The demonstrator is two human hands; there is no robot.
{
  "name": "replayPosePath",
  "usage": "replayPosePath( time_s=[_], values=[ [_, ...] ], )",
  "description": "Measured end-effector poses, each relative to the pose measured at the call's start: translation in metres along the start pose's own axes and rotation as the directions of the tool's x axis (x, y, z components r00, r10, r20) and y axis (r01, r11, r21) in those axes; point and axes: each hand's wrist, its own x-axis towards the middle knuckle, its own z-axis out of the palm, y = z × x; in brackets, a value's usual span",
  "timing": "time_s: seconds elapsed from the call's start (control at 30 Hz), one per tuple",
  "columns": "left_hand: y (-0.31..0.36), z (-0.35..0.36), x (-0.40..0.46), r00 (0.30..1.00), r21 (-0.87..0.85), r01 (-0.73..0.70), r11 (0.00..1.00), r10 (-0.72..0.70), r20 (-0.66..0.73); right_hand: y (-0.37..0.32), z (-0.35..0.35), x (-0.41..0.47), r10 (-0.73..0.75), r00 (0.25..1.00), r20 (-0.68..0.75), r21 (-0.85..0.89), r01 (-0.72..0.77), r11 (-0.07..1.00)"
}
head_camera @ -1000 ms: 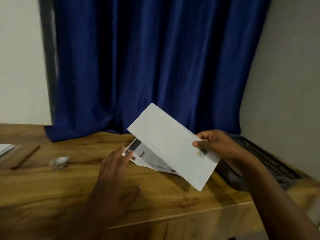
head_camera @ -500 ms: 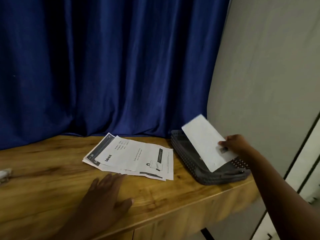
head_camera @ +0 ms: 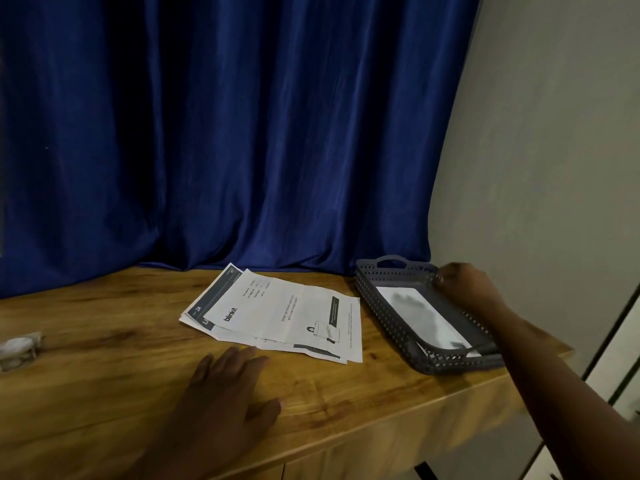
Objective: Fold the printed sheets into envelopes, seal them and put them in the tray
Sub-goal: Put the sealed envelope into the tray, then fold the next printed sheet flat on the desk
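Note:
A white envelope (head_camera: 422,313) lies flat inside the grey perforated tray (head_camera: 382,306) at the table's right end. My right hand (head_camera: 467,287) hovers over the tray's far right rim with loosely bent fingers, and nothing is in it. Its shadow falls on the envelope. A loose stack of printed sheets (head_camera: 277,313) lies on the wooden table (head_camera: 104,375), just left of the tray. My left hand (head_camera: 228,386) rests flat on the table, fingers straight, its fingertips just short of the sheets' near edge.
A small crumpled white object (head_camera: 19,348) sits at the table's left edge of view. A blue curtain (head_camera: 242,133) hangs behind the table. A grey wall (head_camera: 554,168) stands to the right, beyond the tray. The table's front edge runs below my left hand.
My right hand carried the envelope rightward to the tray and let it go; it now lies flat inside. The view swung right. My left hand stayed flat on the table.

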Motion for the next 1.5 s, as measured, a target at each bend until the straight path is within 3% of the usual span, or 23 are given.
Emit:
replayPosePath(
  time_s=[0.13,0.2,0.3,0.63,0.77,1.13,1.23,1.33,1.4,1.5],
  values=[
    [-0.001,0.002,-0.001,1.0,-0.025,-0.01,1.0,0.01,-0.02,-0.069,0.007,-0.032,-0.303,0.948,0.096,0.149,0.287,0.946],
    [-0.001,0.001,-0.001,1.0,-0.04,-0.011,0.999,0.01,-0.029,-0.099,0.024,-0.05,-0.396,0.904,0.162,0.267,0.346,0.899],
    [0.0,0.0,-0.003,1.0,-0.05,-0.006,0.999,0.005,-0.024,-0.137,0.062,-0.075,-0.498,0.836,0.228,0.264,0.439,0.859],
    [0.005,-0.005,-0.006,0.997,-0.064,-0.026,0.998,0.022,-0.069,-0.201,0.14,-0.093,-0.506,0.729,0.462,-0.025,0.581,0.814],
    [0.005,-0.006,-0.007,0.994,-0.068,-0.043,0.997,0.036,-0.106,-0.201,0.146,-0.086,-0.509,0.716,0.478,-0.101,0.621,0.778],
    [0.004,-0.005,-0.01,0.993,-0.087,-0.042,0.995,0.032,-0.117,-0.194,0.14,-0.099,-0.657,0.68,0.326,0.082,0.672,0.736],
    [0.004,-0.004,-0.01,0.991,-0.086,-0.041,0.995,0.029,-0.132,-0.192,0.143,-0.101,-0.675,0.702,0.228,0.136,0.663,0.736],
    [0.003,-0.004,-0.009,0.988,-0.099,-0.035,0.994,0.02,-0.153,-0.187,0.145,-0.099,-0.625,0.773,0.108,0.166,0.606,0.778],
    [0.002,-0.007,-0.009,0.981,-0.177,-0.033,0.984,-0.002,-0.192,-0.185,0.145,-0.098,-0.575,0.816,0.059,0.212,0.553,0.806],
    [0.0,-0.019,-0.011,0.949,-0.52,-0.012,0.854,-0.154,-0.275,-0.185,0.138,-0.111,-0.556,0.83,-0.046,0.278,0.546,0.791]
  ],
)
